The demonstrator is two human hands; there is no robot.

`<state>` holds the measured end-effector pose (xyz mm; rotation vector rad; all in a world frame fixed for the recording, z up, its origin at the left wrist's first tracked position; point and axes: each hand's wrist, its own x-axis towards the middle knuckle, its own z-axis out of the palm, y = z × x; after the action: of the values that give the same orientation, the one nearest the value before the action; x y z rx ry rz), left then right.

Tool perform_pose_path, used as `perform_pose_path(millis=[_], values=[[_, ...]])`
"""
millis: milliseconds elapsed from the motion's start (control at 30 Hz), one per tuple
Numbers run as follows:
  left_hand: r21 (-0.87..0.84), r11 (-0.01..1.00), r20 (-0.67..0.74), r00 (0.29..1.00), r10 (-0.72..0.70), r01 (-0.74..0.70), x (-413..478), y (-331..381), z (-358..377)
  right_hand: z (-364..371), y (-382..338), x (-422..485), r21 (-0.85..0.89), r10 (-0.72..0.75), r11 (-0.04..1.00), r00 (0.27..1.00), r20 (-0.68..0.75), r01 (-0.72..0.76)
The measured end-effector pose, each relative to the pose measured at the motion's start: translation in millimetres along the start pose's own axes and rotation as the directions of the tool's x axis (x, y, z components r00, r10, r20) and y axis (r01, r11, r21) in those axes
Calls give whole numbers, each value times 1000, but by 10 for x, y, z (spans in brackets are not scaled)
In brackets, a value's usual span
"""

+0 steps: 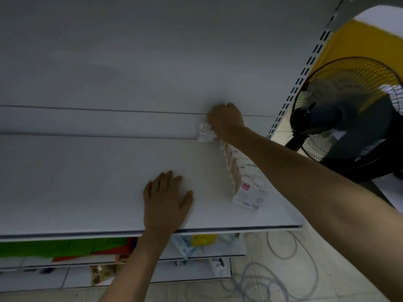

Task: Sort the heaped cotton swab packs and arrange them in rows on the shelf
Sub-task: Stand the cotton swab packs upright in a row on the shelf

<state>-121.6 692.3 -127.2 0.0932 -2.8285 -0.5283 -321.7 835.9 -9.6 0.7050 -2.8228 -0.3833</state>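
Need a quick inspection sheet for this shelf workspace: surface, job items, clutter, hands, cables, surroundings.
Surface: white shelf, dim light.
Job's things: cotton swab packs in one row at the right, running front to back; rearmost pack is in hand.
Clutter: green and red goods on a lower shelf.
Hands: left hand flat on the shelf; right hand grips the rearmost pack.
Cables: loose cable loops on the floor.
Surroundings: black fan to the right, yellow wall.

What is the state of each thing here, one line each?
Left hand: open, flat on the white metal shelf.
Right hand: holds one white cotton swab pack at the row's rear end.
Row of white cotton swab packs: standing, front to back, on the shelf's right.
Black pedestal fan: upright beside the shelf.
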Motion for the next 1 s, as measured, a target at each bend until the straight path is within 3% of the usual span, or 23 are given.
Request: perform_pose_path(millis=[100,200,267,300,333,367,400,433,467,533,600,667,733,767,800,833,867,900,933,1000], values=[[-12,1000,-27,1000,-15,15,-13,-8,29,93,30,14,38,59,998,998,-14,-58],[-2,1000,-34,999,-6,5,-3,-16,45,83,60,41,67,24,998,999,-26,-22],[8,1000,-32,999,2,-2,-5,-18,58,16,43,14,199,50,979,999,-9,-48],[5,1000,-36,999,-5,5,-10,-11,51,-27,-2,-23,359,96,929,995,-14,-85],[-6,1000,-32,999,-23,22,-7,8,20,-100,-68,-92,576,174,804,985,15,-151],[-35,998,-29,998,-51,50,-3,33,-24,-175,-146,-181,789,249,575,965,84,-217],[-91,992,-18,996,-89,87,-1,59,-79,-258,-246,-295,922,295,275,936,190,-273],[-168,978,-7,992,-128,125,0,76,-120,-324,-361,-435,950,273,17,915,296,-312],[-275,949,-1,987,-159,153,-9,94,-174,-355,-486,-590,925,209,-144,903,375,-351],[-527,826,1,972,-235,200,-35,91,-252,-365,-749,-937,858,86,-300,884,459,-417],[-711,642,37,928,-370,285,-40,53,-300,-317,-969,-1232,803,9,-356,857,515,-479],[-778,553,31,897,-441,299,-42,-3,-306,-274,-1089,-1445,781,-48,-254,814,578,-570],[-763,591,10,919,-393,261,-78,-35,-298,-246,-1064,-1550,842,18,26,842,539,-539],[-740,624,24,937,-349,251,-92,-47,-284,-230,-1000,-1576,872,119,250,907,403,-420],[-711,665,33,955,-295,229,-102,-56,-276,-236,-934,-1579,839,205,495,969,140,-226],[-683,704,33,972,-235,193,-102,-62,-268,-261,-869,-1563,719,184,695,968,-170,-6],[-660,737,30,985,-170,147,-98,-61,-257,-301,-823,-1528,546,70,823,925,-374,159],[-648,753,34,992,-121,114,-82,-68,-230,-318,-791,-1465,387,-86,881,895,-439,274],[-640,761,46,994,-101,107,-67,-66,-229,-329,-762,-1380,310,-243,883,908,-342,353],[-623,773,63,993,-101,118,-50,-70,-211,-375,-781,-1238,292,-374,885,927,-19,363]])
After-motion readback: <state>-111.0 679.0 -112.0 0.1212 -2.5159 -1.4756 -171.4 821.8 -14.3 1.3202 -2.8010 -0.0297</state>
